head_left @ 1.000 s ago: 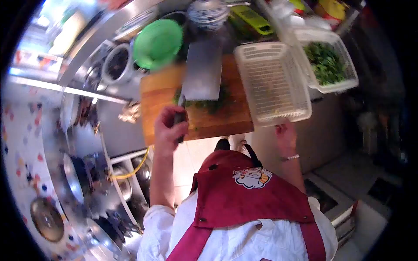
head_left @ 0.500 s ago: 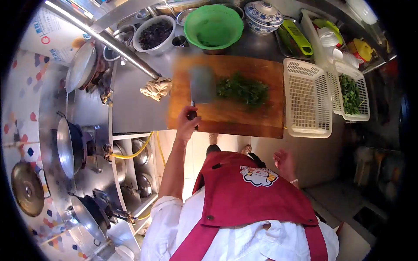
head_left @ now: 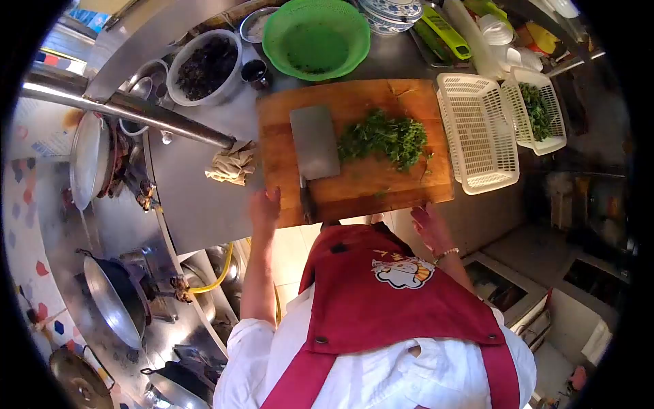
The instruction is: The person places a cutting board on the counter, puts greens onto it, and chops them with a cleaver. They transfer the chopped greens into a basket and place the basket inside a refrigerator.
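A cleaver (head_left: 315, 143) lies flat on the wooden cutting board (head_left: 381, 194), its dark handle toward the front edge. Right of the blade is a heap of chopped green herbs (head_left: 387, 138). My left hand (head_left: 264, 208) is off the handle, at the board's front left corner, slightly blurred, with a digit sticking out against the board's edge. At the front right edge of the board is my right hand (head_left: 429, 225), fingers stretched out and apart, holding nothing. Whether its fingertips touch the board I cannot tell.
White baskets (head_left: 480, 133) stand right of the board, the farther one holding greens (head_left: 533, 112). Behind are a green basin (head_left: 317, 41), a bowl of dark food (head_left: 206, 65) and a metal cup (head_left: 255, 72). A crumpled cloth (head_left: 231, 163) lies left; pans (head_left: 112, 296) stand on burners.
My left hand has let go of the cleaver, now resting on the board, and moved left to the corner. My right hand has come up to the front edge. The view has shifted.
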### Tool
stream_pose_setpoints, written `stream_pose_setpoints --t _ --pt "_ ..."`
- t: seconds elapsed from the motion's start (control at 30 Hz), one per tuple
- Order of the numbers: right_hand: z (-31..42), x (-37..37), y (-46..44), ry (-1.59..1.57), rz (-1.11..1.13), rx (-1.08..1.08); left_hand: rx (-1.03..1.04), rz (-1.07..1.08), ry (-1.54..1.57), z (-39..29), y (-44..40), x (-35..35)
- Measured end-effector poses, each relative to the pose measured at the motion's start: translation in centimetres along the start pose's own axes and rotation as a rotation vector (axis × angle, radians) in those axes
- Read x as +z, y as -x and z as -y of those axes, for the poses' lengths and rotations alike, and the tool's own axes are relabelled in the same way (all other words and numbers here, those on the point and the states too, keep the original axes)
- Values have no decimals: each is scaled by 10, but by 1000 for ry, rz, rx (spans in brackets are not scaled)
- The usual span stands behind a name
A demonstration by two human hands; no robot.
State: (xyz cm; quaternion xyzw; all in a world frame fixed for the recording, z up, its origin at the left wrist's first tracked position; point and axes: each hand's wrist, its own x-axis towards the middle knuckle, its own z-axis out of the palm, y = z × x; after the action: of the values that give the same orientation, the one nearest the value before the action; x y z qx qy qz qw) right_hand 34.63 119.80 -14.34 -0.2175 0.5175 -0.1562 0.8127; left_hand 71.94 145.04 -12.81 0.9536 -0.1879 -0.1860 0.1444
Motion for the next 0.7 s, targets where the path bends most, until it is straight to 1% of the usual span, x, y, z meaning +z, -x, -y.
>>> stream_pose_setpoints --t 0.07,0.1,0.17,0.2,0.23,0.27,0.3,0.37,0.4,0.47,0.53,0.57,0.6,0.63,0.67,0.7 --pt "1 15 -3 -138 4 38 31 -175 9 -8 9 9" --pt "0 15 -6 -113 -33 -6 43 -263 12 -10 15 13" --pt "-9 12 -16 -63 -100 -86 96 -264 -65 0 23 31" --pt "-11 -1 -27 -54 -53 -73 125 -269 -104 4 25 35" --pt "-12 -27 -43 -48 -7 -63 84 -218 -34 4 29 32" --pt "-8 -27 -43 -40 35 -55 44 -163 39 1 35 28" --pt "-7 -26 -43 -22 -14 -53 5 -107 113 -1 36 27" --pt "-2 -16 -29 11 -123 -48 25 -205 140 25 13 29" --pt "1 -4 -20 -4 -164 -62 38 -251 155 27 2 17" --pt "4 19 -9 -37 -250 -92 120 -498 117 17 -22 -16" --pt "-1 37 -4 -57 -275 -125 285 -472 3 30 -51 -29" --pt "3 35 -1 -71 -297 -153 313 -394 -69 51 -71 -21" --pt "2 20 -8 -28 -271 -146 346 -318 -144 71 -93 -10" --pt "-6 0 -26 15 -240 -138 309 -305 -53 83 -107 -11" --pt "-8 -14 -36 59 -203 -125 284 -292 -49 84 -110 -14" --pt "-6 -14 -33 33 -184 -143 258 -280 -45 80 -111 -20"
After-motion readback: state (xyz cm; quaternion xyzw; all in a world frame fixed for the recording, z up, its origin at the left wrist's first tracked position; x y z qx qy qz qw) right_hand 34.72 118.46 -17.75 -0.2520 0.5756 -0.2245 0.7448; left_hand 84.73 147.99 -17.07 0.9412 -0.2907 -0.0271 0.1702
